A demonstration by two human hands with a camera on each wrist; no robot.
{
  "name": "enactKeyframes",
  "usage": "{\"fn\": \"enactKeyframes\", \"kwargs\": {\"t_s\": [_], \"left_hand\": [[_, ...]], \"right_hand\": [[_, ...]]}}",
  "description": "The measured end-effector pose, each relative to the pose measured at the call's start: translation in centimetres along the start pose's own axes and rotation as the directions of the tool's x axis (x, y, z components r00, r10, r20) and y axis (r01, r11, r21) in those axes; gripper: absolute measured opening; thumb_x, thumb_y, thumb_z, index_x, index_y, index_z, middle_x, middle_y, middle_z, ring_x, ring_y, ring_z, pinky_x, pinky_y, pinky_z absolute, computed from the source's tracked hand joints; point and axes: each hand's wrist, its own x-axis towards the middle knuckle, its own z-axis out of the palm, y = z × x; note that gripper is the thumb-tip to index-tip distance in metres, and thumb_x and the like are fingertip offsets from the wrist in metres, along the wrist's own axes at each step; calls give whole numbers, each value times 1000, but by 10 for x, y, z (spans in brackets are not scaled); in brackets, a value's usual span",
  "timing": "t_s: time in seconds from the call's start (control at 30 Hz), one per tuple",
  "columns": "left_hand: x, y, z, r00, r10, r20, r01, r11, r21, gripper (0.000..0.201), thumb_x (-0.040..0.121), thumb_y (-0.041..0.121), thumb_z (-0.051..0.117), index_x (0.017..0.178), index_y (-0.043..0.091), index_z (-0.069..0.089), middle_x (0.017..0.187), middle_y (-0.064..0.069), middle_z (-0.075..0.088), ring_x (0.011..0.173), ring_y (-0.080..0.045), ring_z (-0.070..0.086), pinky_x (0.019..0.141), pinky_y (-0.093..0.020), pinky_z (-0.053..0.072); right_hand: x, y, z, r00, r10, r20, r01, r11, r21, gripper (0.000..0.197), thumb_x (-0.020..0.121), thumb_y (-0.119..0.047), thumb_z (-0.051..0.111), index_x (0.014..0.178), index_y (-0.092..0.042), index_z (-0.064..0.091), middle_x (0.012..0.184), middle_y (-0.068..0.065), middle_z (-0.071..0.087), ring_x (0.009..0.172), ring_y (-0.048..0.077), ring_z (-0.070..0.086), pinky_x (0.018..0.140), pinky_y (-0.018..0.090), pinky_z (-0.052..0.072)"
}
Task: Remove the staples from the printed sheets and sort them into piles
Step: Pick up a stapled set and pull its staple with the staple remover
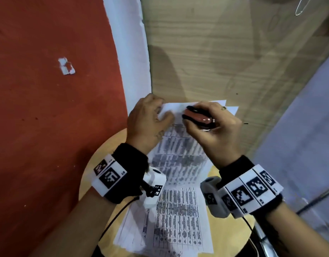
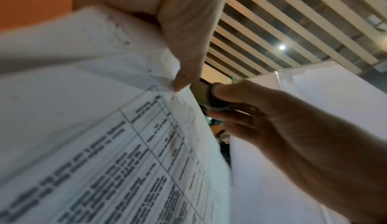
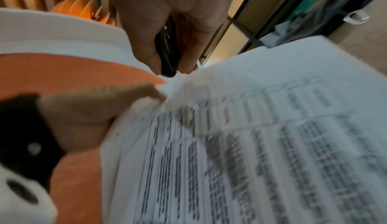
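A stapled set of printed sheets (image 1: 178, 149) with dark tables is lifted at its far end above a round wooden table (image 1: 108, 149). My left hand (image 1: 156, 114) pinches the set's top left corner; in the left wrist view the thumb (image 2: 188, 45) presses the creased corner of the sheets (image 2: 104, 128). My right hand (image 1: 211, 123) grips a red and black staple remover (image 1: 197, 117), its tip right at that corner. The right wrist view shows the remover (image 3: 167, 53) just above the corner, beside my left hand (image 3: 94, 108). The staple itself is hidden.
More printed sheets (image 1: 174, 219) lie flat on the near part of the table. Plain white sheets (image 1: 232, 109) show behind my right hand. A red floor with a white scrap (image 1: 66, 66) lies to the left, and a wooden panel (image 1: 215, 52) stands beyond.
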Motion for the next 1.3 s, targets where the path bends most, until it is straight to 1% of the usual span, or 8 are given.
{"fn": "enactKeyframes", "kwargs": {"t_s": [0.17,0.37,0.5,0.67,0.93,1.07,1.17,1.3], "left_hand": [[3,-20,-14,998,-53,16,53,997,55,55,70,50,44,75,-1,62,75,-13,54,75,-35,56,66,-45,46],[10,-30,-22,987,-53,149,55,998,-6,51,73,51,49,80,3,64,76,-5,55,76,-32,58,70,-39,45],[14,-35,-33,953,-123,277,171,972,-158,41,76,44,61,91,6,66,91,-23,68,82,-25,62,77,-41,50],[23,-41,-46,900,-142,413,231,957,-174,31,81,39,66,90,9,67,89,-11,69,80,-15,58,74,-30,43],[29,-49,-55,923,-164,347,275,914,-299,21,85,1,63,98,17,63,86,11,68,76,9,62,70,-7,47],[15,-74,-51,899,-437,22,386,768,-511,8,85,18,65,89,23,61,63,15,64,60,4,57,57,-11,44],[-13,-91,-39,797,-580,168,533,545,-647,61,66,68,59,100,18,62,81,11,70,73,-2,64,68,-21,49],[-45,-99,-21,817,-522,244,571,673,-471,62,52,54,84,99,20,62,91,14,73,88,0,67,82,-19,53]], "right_hand": [[-23,20,-7,986,166,-4,-166,985,-37,24,68,-12,75,91,-4,69,83,-3,65,80,5,62,77,8,47],[-40,51,-8,893,416,171,-416,909,-39,37,64,-18,82,98,-18,68,100,2,67,96,18,64,90,40,50],[-34,66,-16,724,619,304,-686,693,223,38,59,-7,85,91,-19,69,121,6,51,106,21,59,69,30,55],[-34,74,-22,511,595,621,-859,373,351,75,23,-34,93,92,-17,67,85,0,72,72,10,68,54,16,49],[-27,69,-21,527,529,665,-848,376,373,66,28,-20,90,90,-16,70,91,7,74,72,15,70,51,15,49],[-19,66,-22,574,603,555,-816,359,454,60,32,-10,86,88,-15,67,75,0,72,59,9,66,45,14,45],[-14,59,-19,564,646,515,-806,295,513,52,40,-9,75,90,-11,61,67,-3,71,55,7,66,43,13,45],[-19,57,-4,524,693,496,-812,230,536,47,43,-8,73,88,-9,61,65,-1,71,52,8,65,43,14,46]]}}
